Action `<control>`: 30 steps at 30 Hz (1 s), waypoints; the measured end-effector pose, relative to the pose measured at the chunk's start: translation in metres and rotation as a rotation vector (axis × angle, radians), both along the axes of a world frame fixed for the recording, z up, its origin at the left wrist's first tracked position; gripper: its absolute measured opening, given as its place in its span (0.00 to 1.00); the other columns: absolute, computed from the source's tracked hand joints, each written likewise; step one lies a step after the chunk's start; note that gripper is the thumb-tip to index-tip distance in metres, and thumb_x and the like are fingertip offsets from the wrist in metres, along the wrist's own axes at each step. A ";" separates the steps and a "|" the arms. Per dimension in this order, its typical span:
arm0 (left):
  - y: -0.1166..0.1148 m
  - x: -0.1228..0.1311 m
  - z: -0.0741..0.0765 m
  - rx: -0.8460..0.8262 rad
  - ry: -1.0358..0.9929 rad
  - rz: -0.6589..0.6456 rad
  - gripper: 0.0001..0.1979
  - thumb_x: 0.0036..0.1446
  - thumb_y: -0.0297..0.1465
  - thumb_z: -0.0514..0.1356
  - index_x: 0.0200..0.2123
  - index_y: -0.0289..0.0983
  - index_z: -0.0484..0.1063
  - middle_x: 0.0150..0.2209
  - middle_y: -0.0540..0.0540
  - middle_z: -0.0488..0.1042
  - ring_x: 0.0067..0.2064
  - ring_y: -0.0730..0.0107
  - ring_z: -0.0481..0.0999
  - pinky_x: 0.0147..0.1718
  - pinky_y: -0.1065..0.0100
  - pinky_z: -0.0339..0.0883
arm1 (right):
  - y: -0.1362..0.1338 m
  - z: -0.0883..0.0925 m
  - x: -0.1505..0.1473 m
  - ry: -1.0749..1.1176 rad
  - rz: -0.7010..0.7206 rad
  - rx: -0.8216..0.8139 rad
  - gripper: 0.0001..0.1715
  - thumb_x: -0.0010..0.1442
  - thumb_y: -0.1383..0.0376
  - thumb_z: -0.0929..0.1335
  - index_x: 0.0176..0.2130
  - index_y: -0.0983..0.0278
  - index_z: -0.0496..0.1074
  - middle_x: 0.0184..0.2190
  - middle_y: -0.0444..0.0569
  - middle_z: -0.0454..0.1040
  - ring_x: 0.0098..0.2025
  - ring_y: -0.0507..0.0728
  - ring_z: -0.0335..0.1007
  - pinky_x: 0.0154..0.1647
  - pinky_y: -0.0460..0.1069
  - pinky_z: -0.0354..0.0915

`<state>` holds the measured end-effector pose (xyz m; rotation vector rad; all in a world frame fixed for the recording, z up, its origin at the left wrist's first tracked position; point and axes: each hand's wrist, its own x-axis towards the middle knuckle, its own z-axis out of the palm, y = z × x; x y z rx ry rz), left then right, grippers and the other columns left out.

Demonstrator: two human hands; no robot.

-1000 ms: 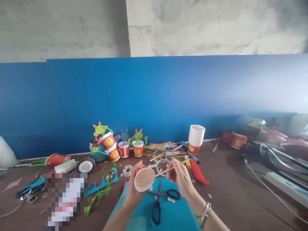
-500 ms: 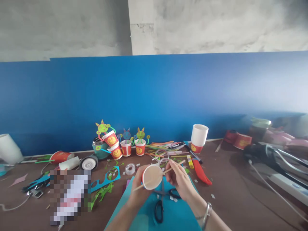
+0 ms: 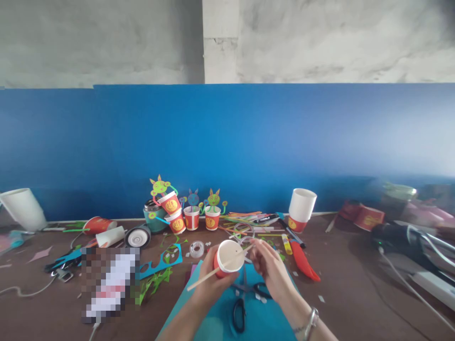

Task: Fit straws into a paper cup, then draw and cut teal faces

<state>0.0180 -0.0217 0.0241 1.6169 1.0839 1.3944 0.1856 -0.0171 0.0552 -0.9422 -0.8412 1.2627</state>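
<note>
A: State the location and orientation of the paper cup (image 3: 229, 251).
B: It is held in the air above the teal sheet (image 3: 206, 322). The mouth opens upward, leaning toward 1 o'clock; the base lies toward 7 o'clock, partly hidden by fingers.

A: State the axis of the stick (image 3: 202, 279).
B: It runs along a 2-to-8 o'clock line across the cup opening, its free end pointing to 8 o'clock. Whether it pierces the wall or crosses the rim cannot be determined.

A: State the condition of both hands.
B: The left hand (image 3: 209, 286) is wrapped around the cup body. The right hand (image 3: 272, 270) pinches the stick near its 2 o'clock end.

A: List adjacent items.
B: Scissors (image 3: 243, 294) lie on the sheet at 5 o'clock from the cup; the tape roll (image 3: 201, 251) is near 9 o'clock; the stacked cups (image 3: 302, 206) stand well apart at 2 o'clock.

A: Record differences from half a second ago.
B: More stick projects at 8 o'clock, and less extends beyond the right hand. The cup mouth has tipped upward, exposing more red wall below the rim.
</note>
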 end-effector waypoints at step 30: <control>0.022 -0.007 -0.017 0.224 0.047 0.532 0.24 0.52 0.32 0.61 0.51 0.36 0.60 0.45 0.39 0.66 0.48 0.55 0.69 0.47 0.53 0.64 | -0.033 0.007 -0.022 -0.590 1.044 -0.145 0.27 0.51 0.47 0.68 0.18 0.67 0.70 0.10 0.39 0.60 0.11 0.44 0.50 0.11 0.40 0.46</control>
